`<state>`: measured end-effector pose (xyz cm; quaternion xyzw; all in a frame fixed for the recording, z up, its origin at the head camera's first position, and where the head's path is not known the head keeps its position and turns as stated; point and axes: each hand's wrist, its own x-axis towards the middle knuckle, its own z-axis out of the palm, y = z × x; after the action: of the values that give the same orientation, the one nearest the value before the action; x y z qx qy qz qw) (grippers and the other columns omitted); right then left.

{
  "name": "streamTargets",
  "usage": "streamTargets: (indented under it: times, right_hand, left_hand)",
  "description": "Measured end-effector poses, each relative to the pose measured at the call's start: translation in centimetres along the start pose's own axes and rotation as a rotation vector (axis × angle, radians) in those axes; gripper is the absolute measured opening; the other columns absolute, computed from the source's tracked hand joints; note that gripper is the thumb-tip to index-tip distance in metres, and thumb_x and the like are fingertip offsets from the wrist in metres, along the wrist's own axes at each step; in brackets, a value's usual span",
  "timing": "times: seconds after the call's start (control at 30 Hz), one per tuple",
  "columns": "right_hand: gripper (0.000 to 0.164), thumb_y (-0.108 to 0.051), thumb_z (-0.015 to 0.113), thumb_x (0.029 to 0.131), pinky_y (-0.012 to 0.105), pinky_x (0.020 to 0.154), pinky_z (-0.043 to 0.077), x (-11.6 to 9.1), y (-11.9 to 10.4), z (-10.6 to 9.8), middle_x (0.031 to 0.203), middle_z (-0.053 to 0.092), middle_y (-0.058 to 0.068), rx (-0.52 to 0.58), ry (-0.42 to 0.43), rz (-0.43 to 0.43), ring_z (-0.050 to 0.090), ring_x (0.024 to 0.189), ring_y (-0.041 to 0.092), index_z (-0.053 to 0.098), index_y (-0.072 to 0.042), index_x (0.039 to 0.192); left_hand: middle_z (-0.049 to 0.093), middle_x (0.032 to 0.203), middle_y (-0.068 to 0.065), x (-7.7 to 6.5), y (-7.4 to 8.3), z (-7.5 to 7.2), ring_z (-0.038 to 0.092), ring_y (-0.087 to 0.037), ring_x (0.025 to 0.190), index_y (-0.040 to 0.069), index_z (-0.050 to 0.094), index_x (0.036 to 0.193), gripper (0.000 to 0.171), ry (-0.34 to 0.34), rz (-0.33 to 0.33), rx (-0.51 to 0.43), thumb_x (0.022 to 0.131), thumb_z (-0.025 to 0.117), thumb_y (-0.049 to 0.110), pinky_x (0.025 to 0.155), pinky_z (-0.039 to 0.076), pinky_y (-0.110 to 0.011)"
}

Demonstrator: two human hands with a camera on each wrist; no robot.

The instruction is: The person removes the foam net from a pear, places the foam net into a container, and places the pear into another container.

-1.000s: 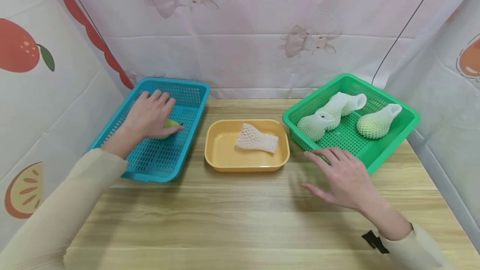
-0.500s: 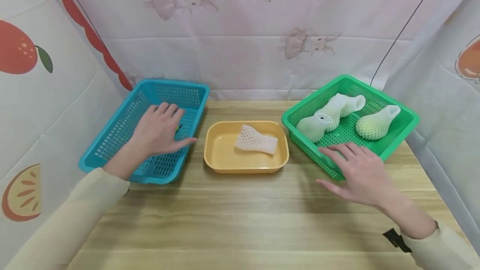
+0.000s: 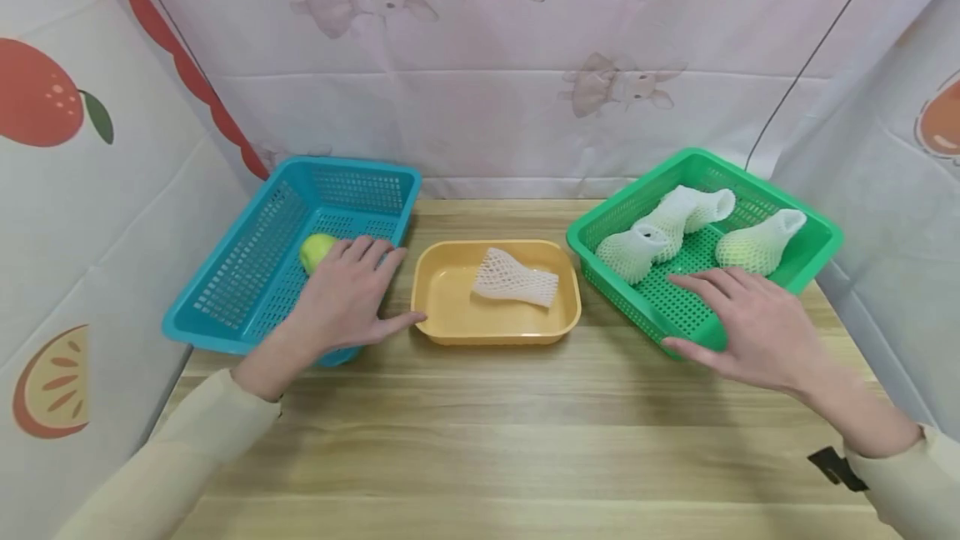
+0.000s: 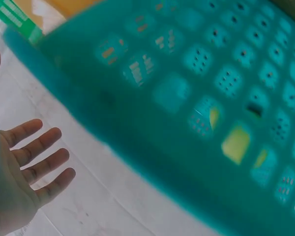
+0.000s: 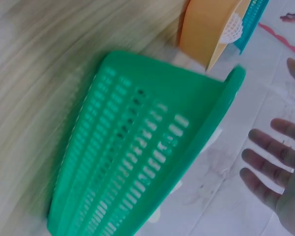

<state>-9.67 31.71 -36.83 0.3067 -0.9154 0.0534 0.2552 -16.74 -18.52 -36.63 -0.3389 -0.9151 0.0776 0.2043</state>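
Observation:
My left hand [image 3: 347,294] hovers over the right side of the blue basket [image 3: 255,261], fingers spread and holding nothing. A round yellow-green fruit [image 3: 315,252] lies in that basket, just beyond the hand and partly hidden by it. In the left wrist view the fruit [image 4: 236,144] shows through the basket's holes. My right hand [image 3: 761,332] hangs over the near edge of the green basket [image 3: 678,286], its fingers loosely extended and touching no fruit. Fruits in white foam nets [image 3: 753,248] lie in the green basket.
Between the baskets stands a shallow yellow tray [image 3: 442,307] with one loose white foam net sleeve [image 3: 513,277] in it. Bare wooden table [image 3: 480,440] stretches in front. Printed cloth walls [image 3: 480,123] enclose the back and both sides.
My left hand has moved right and nearer me, leaving the fruit behind in the blue basket, where it is now uncovered. My right hand has drifted to the right.

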Motion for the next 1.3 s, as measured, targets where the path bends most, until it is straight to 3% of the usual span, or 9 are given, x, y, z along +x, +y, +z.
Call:
streamTargets:
  times: [0.17, 0.3, 0.5, 0.87, 1.17, 1.3]
  right_hand:
    - [0.075, -0.062, 0.079, 0.080, 0.055, 0.078, 0.060, 0.1, 1.5, -0.1, 0.113, 0.075, 0.015, 0.052, -0.032, 0.004, 0.071, 0.100, 0.038, 0.070, -0.009, 0.132]
    - [0.080, -0.052, 0.087, 0.072, 0.056, 0.081, 0.060, 0.4, 2.5, -0.3, 0.118, 0.074, 0.016, 0.058, -0.086, 0.003, 0.070, 0.104, 0.039, 0.067, -0.008, 0.136]
    - [0.086, -0.052, 0.089, 0.072, 0.057, 0.083, 0.060, 1.0, 3.9, -0.6, 0.123, 0.073, 0.016, 0.041, -0.146, -0.006, 0.070, 0.108, 0.040, 0.063, -0.009, 0.141]
    - [0.085, -0.057, 0.086, 0.075, 0.056, 0.078, 0.059, 2.0, 6.6, 0.1, 0.119, 0.072, 0.017, 0.040, -0.146, -0.088, 0.070, 0.101, 0.039, 0.064, -0.006, 0.139]
    - [0.089, -0.051, 0.089, 0.073, 0.061, 0.094, 0.055, 3.0, 7.7, 0.7, 0.128, 0.070, 0.018, 0.035, -0.225, -0.075, 0.066, 0.115, 0.042, 0.060, -0.005, 0.144]
    - [0.086, -0.049, 0.088, 0.074, 0.060, 0.092, 0.056, 3.7, 8.4, 1.1, 0.125, 0.070, 0.019, 0.003, -0.244, -0.102, 0.066, 0.112, 0.042, 0.061, -0.004, 0.142]
  left_hand:
    - [0.071, 0.124, -0.017, -0.4, 1.3, 0.3, 0.064, -0.036, 0.114, 0.002, 0.066, 0.131, 0.094, 0.031, 0.022, -0.011, 0.081, 0.063, 0.081, 0.096, 0.056, -0.049]
    - [0.070, 0.127, -0.017, -0.7, 2.2, 0.7, 0.064, -0.037, 0.117, 0.002, 0.064, 0.136, 0.095, 0.035, 0.018, -0.042, 0.080, 0.068, 0.079, 0.101, 0.056, -0.050]
    - [0.068, 0.133, -0.019, -1.3, 3.7, 1.1, 0.063, -0.038, 0.122, 0.004, 0.060, 0.140, 0.097, 0.032, 0.009, -0.068, 0.080, 0.070, 0.079, 0.105, 0.055, -0.051]
    - [0.063, 0.148, -0.018, -2.2, 5.9, 2.2, 0.062, -0.039, 0.134, 0.004, 0.053, 0.153, 0.108, 0.041, 0.022, -0.080, 0.080, 0.065, 0.083, 0.112, 0.052, -0.054]
    - [0.049, 0.163, -0.018, -2.9, 7.1, 2.5, 0.051, -0.039, 0.148, 0.004, 0.045, 0.158, 0.112, -0.005, 0.021, -0.092, 0.082, 0.060, 0.084, 0.123, 0.044, -0.052]
    - [0.048, 0.164, -0.018, -3.2, 7.4, 2.7, 0.051, -0.039, 0.149, 0.005, 0.045, 0.159, 0.112, -0.010, 0.013, -0.088, 0.082, 0.058, 0.086, 0.123, 0.043, -0.053]
